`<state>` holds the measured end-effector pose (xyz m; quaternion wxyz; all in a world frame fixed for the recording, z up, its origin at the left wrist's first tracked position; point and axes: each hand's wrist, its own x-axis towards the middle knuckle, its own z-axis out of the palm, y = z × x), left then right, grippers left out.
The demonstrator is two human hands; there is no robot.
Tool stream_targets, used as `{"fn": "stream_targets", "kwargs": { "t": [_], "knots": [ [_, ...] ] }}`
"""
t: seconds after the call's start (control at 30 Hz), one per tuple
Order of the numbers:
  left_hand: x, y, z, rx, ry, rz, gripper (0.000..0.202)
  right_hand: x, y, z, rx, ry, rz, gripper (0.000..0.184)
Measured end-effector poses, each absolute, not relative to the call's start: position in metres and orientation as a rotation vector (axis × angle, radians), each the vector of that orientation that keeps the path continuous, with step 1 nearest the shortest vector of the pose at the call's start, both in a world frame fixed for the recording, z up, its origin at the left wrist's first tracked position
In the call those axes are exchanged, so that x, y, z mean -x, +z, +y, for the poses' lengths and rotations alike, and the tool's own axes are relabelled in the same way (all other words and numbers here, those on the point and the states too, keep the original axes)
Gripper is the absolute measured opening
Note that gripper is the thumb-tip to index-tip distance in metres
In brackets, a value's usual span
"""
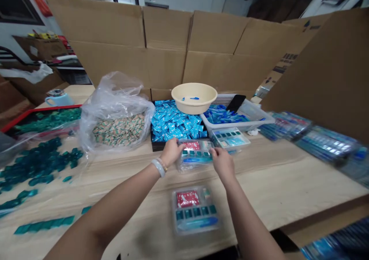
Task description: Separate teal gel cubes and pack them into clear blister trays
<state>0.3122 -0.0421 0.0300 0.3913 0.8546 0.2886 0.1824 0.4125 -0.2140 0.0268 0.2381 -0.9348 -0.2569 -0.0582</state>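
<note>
Clear plastic tray [196,156] held at centre of frame by the left hand [171,152] and right hand [222,164].
Its long axis is laid left to right across the wooden desk [268,187], with a blue item along the near edge. The fingers [176,146] are clamped on its side edges. A matching tray [195,210] is placed just below; blue sachets [173,121] and a beige basin [193,97] are seen beyond, before upright cardboard sheets [164,48].
</note>
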Motion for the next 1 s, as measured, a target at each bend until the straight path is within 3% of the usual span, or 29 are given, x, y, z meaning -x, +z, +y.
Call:
{"fn": "stream_targets", "kwargs": {
  "t": [0.27, 0.5, 0.73, 0.9, 1.0],
  "knots": [
    [-0.293, 0.033, -0.07, -2.38, 0.563, 0.701, 0.031, -0.41, 0.037, -0.204, 2.524, -0.255, -0.603, 0.036],
    [-0.288, 0.03, -0.074, -2.302, 0.355, 0.725, 0.029, -0.417, 0.027, -0.194, 2.656, -0.181, -0.655, 0.034],
    [-0.284, 0.032, -0.078, -2.139, 0.688, 0.592, 0.049, -0.422, -0.005, -0.207, 2.161, -0.129, -0.536, 0.035],
    [-0.291, 0.036, -0.081, -1.949, 0.715, 0.597, 0.05, -0.424, -0.018, -0.212, 1.927, 0.056, -0.354, 0.038],
    [-0.302, 0.044, -0.082, -1.701, 0.594, 0.626, 0.037, -0.425, -0.019, -0.211, 1.921, 0.094, -0.336, 0.042]
  ]
}}
